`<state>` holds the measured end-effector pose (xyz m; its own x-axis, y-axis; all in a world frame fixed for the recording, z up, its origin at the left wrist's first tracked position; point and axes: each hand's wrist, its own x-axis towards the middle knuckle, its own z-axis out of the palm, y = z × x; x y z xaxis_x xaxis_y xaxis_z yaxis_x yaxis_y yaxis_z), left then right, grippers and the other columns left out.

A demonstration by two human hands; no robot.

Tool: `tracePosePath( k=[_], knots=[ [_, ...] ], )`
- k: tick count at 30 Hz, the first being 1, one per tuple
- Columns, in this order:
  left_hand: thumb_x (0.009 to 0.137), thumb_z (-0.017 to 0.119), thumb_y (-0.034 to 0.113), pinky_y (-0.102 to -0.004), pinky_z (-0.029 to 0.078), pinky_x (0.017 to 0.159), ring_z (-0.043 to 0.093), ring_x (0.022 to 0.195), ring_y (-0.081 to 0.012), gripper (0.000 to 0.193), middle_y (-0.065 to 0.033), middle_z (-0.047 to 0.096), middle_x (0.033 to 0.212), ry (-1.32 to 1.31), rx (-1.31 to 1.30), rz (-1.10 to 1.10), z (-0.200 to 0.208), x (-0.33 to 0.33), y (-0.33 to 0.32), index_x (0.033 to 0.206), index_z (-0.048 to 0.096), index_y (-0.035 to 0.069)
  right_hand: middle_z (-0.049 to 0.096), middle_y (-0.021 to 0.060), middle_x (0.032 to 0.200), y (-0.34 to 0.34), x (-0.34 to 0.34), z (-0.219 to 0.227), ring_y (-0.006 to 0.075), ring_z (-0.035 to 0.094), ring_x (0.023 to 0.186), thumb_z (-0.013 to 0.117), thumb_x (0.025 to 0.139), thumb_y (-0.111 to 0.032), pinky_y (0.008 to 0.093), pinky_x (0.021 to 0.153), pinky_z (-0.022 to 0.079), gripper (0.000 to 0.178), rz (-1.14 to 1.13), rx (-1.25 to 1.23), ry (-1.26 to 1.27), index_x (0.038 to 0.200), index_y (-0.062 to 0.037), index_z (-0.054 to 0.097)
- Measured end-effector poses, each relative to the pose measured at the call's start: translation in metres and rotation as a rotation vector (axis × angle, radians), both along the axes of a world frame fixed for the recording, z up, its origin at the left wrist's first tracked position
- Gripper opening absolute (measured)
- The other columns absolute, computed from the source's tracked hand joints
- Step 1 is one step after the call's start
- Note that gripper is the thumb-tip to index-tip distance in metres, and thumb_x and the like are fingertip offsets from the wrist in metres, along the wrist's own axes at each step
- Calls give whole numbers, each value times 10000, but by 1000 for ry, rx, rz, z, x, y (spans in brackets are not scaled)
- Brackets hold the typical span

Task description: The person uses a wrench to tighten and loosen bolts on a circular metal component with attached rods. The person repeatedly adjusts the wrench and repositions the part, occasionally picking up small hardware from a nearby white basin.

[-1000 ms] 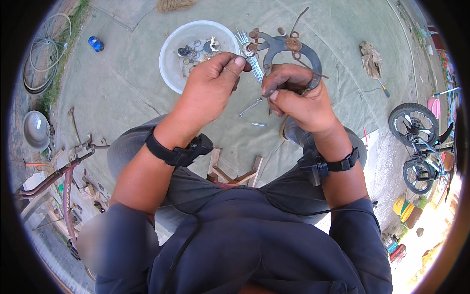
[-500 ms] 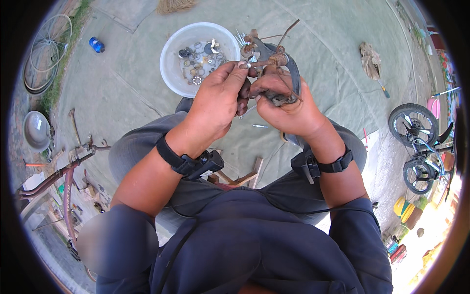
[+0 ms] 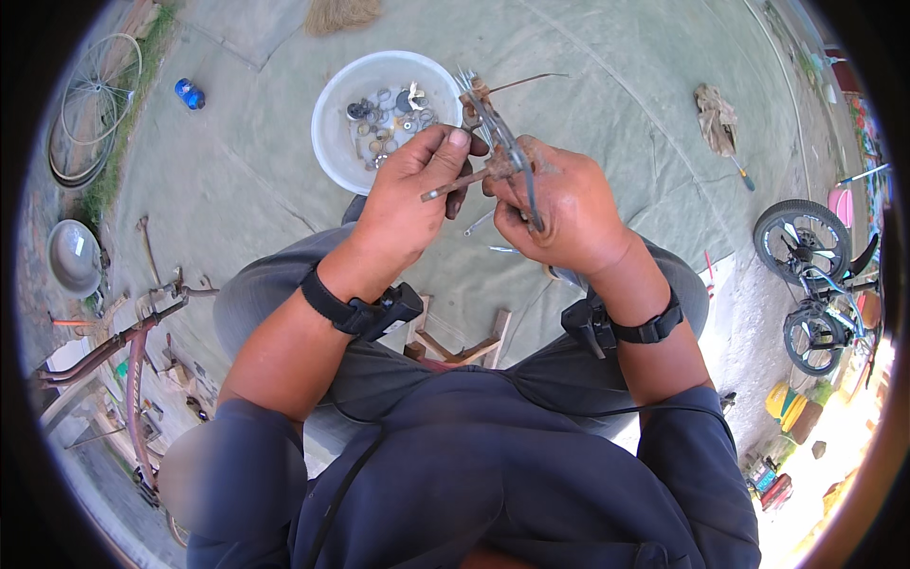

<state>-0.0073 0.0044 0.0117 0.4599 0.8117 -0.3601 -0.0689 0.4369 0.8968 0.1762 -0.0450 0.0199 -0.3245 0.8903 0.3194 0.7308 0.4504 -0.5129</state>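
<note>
A rusty bicycle brake caliper (image 3: 519, 159) with curved dark arms is held up between my hands, in front of my knees. My right hand (image 3: 573, 194) is closed around its right side, fingers curled under it. At its upper left end, the thumb and fingers of my left hand (image 3: 414, 183) pinch a part of it; the fingertips are partly hidden. A rusty bolt (image 3: 453, 186) sticks out of the caliper toward my left palm. From its top a thin wire (image 3: 529, 82) points right.
Beyond my left hand, a white plastic basin (image 3: 327, 133) holds small metal rings and parts. A green-grey groundsheet lies beneath. A bicycle frame (image 3: 136, 375) and a metal bowl (image 3: 73, 258) are at left. On the right are a rag (image 3: 716, 121), a screwdriver (image 3: 744, 174) and a small bicycle (image 3: 815, 284).
My right hand has rolled over, its back now facing up. The caliper has turned with it, so its bolt points down-left and its arms stand more edge-on. The left thumb has moved off the bolt.
</note>
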Motion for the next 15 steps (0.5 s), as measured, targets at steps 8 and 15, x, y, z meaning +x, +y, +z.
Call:
tracePosePath(
  k=[8,15],
  knots=[
    [1037,554,237,-241,380,601,424,666,-58,259,38,494,718,213,275,-111,5,-16,19,1028,661,1,574,42,830,-3,3,8,234,629,742,683,703,-117,379,590,510,79,-89,62,-209,778,-137,669],
    [1037,553,234,-234,359,574,411,644,-50,254,48,486,703,204,244,-123,5,-17,20,1034,665,6,568,50,823,-4,3,10,242,626,743,648,747,-120,386,602,518,54,-97,50,-205,787,-146,675]
  ],
)
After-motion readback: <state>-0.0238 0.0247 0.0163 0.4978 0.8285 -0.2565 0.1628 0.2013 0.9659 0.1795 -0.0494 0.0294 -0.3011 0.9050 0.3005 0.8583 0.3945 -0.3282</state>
